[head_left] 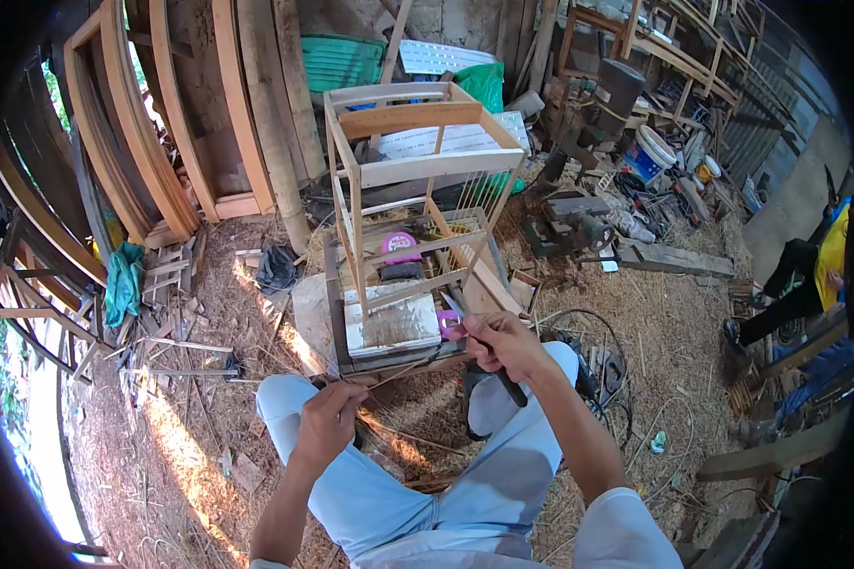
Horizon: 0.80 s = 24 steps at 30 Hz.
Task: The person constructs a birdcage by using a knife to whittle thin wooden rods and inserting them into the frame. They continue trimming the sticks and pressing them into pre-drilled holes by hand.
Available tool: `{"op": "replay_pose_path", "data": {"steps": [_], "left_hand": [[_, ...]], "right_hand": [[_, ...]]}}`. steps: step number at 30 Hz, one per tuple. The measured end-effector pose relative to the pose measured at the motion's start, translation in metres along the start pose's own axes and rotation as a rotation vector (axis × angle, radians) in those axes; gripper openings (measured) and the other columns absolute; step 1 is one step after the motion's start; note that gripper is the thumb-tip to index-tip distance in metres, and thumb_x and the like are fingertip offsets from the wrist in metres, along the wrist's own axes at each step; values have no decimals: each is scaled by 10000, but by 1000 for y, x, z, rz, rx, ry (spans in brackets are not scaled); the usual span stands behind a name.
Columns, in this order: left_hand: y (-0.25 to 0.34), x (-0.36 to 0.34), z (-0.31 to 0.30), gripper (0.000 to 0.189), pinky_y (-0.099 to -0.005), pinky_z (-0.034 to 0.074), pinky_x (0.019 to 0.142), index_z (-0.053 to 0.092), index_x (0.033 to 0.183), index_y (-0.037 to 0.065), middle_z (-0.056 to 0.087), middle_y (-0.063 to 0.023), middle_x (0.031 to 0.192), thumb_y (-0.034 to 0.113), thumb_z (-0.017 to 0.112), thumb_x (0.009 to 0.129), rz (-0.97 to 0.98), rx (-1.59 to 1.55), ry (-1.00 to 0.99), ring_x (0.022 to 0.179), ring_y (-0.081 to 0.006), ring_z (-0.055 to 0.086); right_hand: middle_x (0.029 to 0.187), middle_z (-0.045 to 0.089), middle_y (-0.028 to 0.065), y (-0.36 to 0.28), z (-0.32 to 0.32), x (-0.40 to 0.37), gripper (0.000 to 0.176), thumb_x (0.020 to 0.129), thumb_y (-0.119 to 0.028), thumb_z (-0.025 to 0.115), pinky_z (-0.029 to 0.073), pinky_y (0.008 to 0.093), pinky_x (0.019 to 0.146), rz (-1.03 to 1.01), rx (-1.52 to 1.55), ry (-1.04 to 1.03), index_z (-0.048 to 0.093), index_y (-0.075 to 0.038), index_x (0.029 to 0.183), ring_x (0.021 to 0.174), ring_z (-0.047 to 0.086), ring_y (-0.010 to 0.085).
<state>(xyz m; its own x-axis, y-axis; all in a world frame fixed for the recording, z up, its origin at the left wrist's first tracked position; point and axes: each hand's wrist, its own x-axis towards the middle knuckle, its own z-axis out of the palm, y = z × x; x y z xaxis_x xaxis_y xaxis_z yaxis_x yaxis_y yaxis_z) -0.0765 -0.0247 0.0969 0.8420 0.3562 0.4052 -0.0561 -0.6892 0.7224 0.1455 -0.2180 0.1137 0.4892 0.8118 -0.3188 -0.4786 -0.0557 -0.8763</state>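
My right hand [501, 343] is closed round a knife [514, 387], whose dark handle sticks out below the fist and whose blade points up and away. Pinched in my left hand [332, 412] is the end of a thin wooden stick [403, 371], which slants up toward my right hand. Just beyond my hands, a wooden frame [427, 169] with slim posts and several thin vertical rods stands on a low bench [340, 332]. On that bench lie a pale board [389, 322], a pink round object [401, 247] and a purple item [449, 322] near the knife.
Curved wooden frames [142, 123] lean at the left wall. A metal vise [569, 228] and a bucket [650, 152] stand at the right back. Cables [621, 365] lie beside my right knee. A person in yellow [830, 251] is at the far right. Shavings cover the floor.
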Motion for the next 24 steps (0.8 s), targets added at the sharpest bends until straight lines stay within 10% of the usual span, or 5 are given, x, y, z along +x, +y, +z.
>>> {"op": "replay_pose_path", "data": {"steps": [5, 7, 18, 24], "left_hand": [[-6, -5, -7, 134, -344, 522, 616, 617, 882, -5, 658, -142, 834, -97, 624, 784, 19, 50, -9, 711, -291, 657], [-30, -14, -30, 104, -339, 519, 615, 615, 869, -8, 659, -150, 814, -89, 609, 802, -110, 106, 117, 695, -288, 657], [9, 20, 7, 119, -329, 483, 574, 615, 947, 4, 656, -156, 784, -33, 584, 839, -172, 40, -42, 656, -263, 643], [12, 14, 2, 133, -350, 511, 607, 607, 956, -5, 659, -163, 824, -57, 561, 843, -82, 12, -106, 705, -300, 658]], "right_hand": [[542, 405, -53, -9, -1, -2, 375, 959, -340, 521, 187, 208, 382, -41, -103, 173, 639, 16, 955, 421, 295, 34], [530, 400, -52, -22, -62, 4, 344, 978, -295, 492, 201, 211, 374, -149, -112, 589, 632, 19, 968, 402, 307, 33], [593, 420, -41, 9, 26, 6, 332, 992, -291, 468, 236, 212, 422, -163, -9, -76, 508, -85, 1249, 482, 322, 46], [570, 438, -35, -10, 16, 1, 352, 971, -333, 502, 261, 207, 409, -170, 53, -98, 622, -2, 969, 460, 338, 37]]}}
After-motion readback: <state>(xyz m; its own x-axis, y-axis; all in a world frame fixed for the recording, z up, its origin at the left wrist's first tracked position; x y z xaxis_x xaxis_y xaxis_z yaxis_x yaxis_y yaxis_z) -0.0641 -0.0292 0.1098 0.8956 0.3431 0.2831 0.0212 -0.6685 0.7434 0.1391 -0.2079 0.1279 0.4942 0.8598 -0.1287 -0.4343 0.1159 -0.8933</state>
